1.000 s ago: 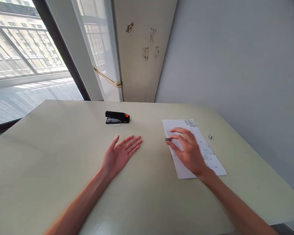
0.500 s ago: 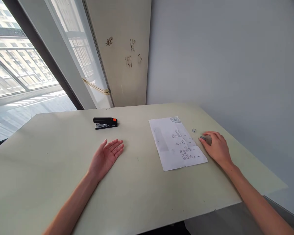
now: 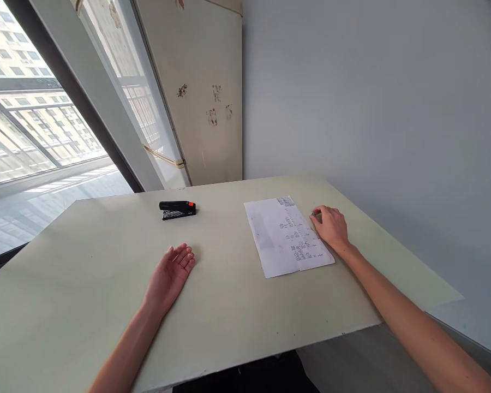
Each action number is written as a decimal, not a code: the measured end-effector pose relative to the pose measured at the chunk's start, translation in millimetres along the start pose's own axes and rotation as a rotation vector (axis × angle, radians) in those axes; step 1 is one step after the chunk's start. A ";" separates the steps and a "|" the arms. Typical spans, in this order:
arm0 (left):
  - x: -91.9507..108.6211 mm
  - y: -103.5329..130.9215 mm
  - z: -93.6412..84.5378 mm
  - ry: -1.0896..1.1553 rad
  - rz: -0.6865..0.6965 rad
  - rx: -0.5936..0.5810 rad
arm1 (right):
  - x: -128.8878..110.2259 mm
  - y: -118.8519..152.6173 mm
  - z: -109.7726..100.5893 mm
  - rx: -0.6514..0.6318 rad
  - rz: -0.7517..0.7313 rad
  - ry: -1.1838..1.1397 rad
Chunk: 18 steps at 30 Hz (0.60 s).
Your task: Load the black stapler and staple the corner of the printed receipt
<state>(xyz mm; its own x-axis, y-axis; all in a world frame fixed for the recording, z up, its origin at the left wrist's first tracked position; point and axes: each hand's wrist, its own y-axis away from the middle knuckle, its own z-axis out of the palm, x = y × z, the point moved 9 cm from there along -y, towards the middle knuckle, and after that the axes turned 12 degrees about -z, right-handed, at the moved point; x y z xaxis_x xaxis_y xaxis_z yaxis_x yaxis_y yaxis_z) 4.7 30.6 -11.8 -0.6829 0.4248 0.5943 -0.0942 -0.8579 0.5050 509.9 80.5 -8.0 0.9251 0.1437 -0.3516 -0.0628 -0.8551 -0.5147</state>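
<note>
Palm up on the table, my left hand (image 3: 171, 275) has its fingers slightly curled and holds nothing. My right hand (image 3: 330, 225) rests beside the upper right edge of a printed white sheet of paper (image 3: 270, 240). Its thumb and fingers close on small grey staples (image 3: 314, 215), mostly hidden by the fingers. Behind my left hand lies a black stapler (image 3: 178, 210) with an orange mark near its right end.
The pale table (image 3: 221, 305) has its near edge at the bottom. A grey wall (image 3: 352, 98) runs along the right. Behind the table stand a worn, light-coloured cabinet (image 3: 208, 147) and, at the left, a window (image 3: 41, 120).
The view has shifted. My right hand has moved left and away from me, to where a small staple piece lay. The fingers of my left hand are more curled.
</note>
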 end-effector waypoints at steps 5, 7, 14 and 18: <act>-0.6 3.6 -1.2 -0.003 0.005 -0.009 | -38.6 10.4 3.9 -0.058 -0.052 -0.179; -1.0 2.5 -1.2 -0.010 0.008 -0.021 | -55.3 18.2 10.6 -0.105 -0.069 -0.254; 0.0 -2.4 -0.6 -0.080 0.029 -0.070 | -86.9 48.5 22.9 -0.205 -0.059 -0.415; 1.7 -1.0 1.5 -0.126 0.048 -0.086 | -119.9 65.9 19.6 -0.269 -0.090 -0.504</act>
<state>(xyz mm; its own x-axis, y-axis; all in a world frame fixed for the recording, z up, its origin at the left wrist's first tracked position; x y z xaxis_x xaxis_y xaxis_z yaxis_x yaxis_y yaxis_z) 4.7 32.7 -10.3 -0.5926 0.4113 0.6926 -0.1291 -0.8972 0.4224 387.5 16.6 -15.0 0.6257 0.3846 -0.6786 0.1657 -0.9157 -0.3662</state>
